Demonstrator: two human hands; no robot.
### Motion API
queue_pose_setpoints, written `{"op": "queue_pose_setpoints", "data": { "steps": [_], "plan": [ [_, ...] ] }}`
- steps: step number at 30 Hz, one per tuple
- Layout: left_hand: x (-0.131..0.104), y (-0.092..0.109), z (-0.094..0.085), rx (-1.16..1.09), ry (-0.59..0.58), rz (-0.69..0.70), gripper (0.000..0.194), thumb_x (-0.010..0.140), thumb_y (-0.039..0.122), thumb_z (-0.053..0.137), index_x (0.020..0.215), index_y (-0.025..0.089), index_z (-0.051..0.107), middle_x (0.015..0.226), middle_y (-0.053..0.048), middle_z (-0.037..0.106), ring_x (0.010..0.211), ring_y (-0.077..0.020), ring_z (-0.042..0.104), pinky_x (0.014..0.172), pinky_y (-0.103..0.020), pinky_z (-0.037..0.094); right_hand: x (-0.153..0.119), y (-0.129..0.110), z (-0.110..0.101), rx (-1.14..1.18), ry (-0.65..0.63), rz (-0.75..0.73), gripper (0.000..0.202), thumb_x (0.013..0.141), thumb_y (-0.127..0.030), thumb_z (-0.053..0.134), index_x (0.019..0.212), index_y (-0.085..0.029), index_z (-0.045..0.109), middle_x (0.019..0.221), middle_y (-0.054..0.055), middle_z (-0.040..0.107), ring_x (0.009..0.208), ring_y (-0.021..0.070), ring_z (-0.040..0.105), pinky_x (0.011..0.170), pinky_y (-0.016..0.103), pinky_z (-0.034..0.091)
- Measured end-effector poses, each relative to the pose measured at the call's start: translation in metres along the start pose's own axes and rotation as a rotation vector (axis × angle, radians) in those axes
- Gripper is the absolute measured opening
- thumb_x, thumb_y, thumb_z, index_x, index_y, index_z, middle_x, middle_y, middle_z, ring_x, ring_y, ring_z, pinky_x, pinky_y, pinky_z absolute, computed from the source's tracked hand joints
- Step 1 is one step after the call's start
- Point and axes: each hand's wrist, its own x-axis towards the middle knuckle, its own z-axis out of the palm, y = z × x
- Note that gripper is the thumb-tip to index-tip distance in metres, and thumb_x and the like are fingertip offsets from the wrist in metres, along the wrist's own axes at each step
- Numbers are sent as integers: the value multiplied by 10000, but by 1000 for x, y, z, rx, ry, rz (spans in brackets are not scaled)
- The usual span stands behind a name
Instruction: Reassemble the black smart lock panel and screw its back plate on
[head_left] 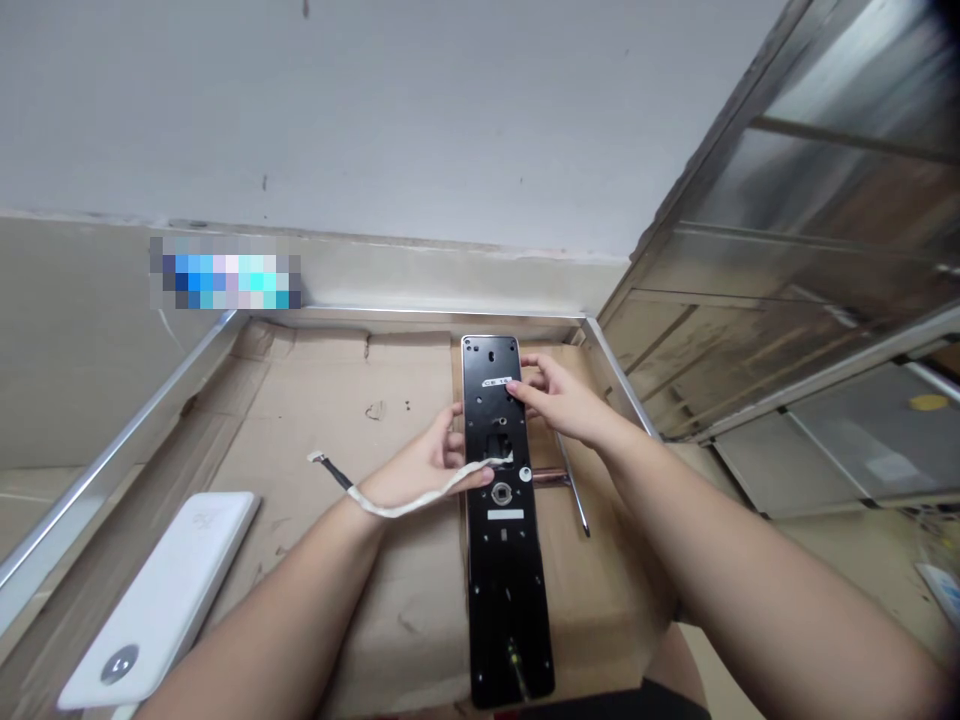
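Note:
A long black panel (506,570), which looks like the back of a door lock, stretches away from me over the cardboard. My left hand (450,455) grips its left edge, thumb on the face and fingers curled at the side. Higher up, my right hand (551,400) holds the right edge, with the thumb beside a small white label (496,383). A white cable (405,508) comes out of an opening in the panel, runs over my left wrist and ends in a small connector (318,457). Partly hidden, a copper-coloured handle (551,478) sticks out on the right.
Brown cardboard (409,570) lines the metal-edged work surface. A thin metal rod with a dark tip (576,497) lies right of the panel. At the left rests a white oblong device (169,590). A blurred-out screen (229,278) is behind, near the wall.

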Motion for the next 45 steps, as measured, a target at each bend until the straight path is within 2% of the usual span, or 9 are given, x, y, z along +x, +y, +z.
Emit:
{"op": "queue_pose_setpoints", "data": {
  "steps": [4,8,16,24,26,31,37,40,45],
  "plan": [
    [-2,1,3,-53,17,5,860,786,252,849,1459,215,315,1219,-168,684,1047,-229,717,981,-466,541,-2,-3,1,42,1,19,346,908,-276,671,1195,-234,483,776,-38,637,707,135,660,638,273,581],
    [-3,3,3,-51,0,6,846,807,251,829,1477,229,313,1249,-169,675,1069,-231,716,983,-456,541,-1,-1,2,22,18,18,347,912,-321,670,1188,-231,480,745,-55,623,648,125,641,598,259,557],
    [-2,1,3,-51,7,24,811,823,259,817,1470,214,330,1267,-188,677,1078,-239,717,987,-461,537,4,7,0,11,8,-24,364,907,-366,665,1183,-221,476,783,-37,637,660,128,638,609,265,550],
    [-4,-1,2,-108,14,-15,821,775,249,858,1445,222,384,1211,-167,689,1038,-240,723,935,-444,563,5,6,-2,30,-29,15,331,922,-346,667,1184,-219,511,818,-11,664,705,129,666,621,255,565],
    [-5,-2,0,-89,-30,-53,850,736,234,882,1436,219,402,1218,-164,679,1065,-256,709,939,-454,560,5,6,-3,38,-33,5,331,917,-343,677,1182,-218,525,819,-9,664,723,135,673,624,257,574],
    [-8,-4,0,44,-251,-73,992,601,163,934,1447,221,420,1261,-148,645,1082,-290,677,889,-455,573,5,6,-2,51,-13,-5,328,900,-340,704,1155,-219,537,804,-15,665,735,141,680,634,268,593],
    [-8,-1,5,37,-250,-61,911,618,103,891,1408,223,453,1207,-125,656,1023,-270,680,836,-417,580,4,5,-1,25,5,0,327,904,-335,699,1159,-213,535,862,2,680,757,140,685,653,270,590],
    [-9,1,6,42,-246,-38,901,620,103,882,1406,221,458,1208,-115,652,1053,-278,671,877,-442,572,3,3,-1,27,2,6,322,903,-335,695,1154,-214,534,881,9,697,759,142,692,666,278,589],
    [-8,0,6,103,-220,-29,906,607,109,879,1408,211,467,1227,-121,648,1066,-289,661,876,-458,567,-2,-5,1,17,-13,70,286,938,-341,652,1171,-211,548,906,29,717,664,125,678,587,247,555]
  ]
}}
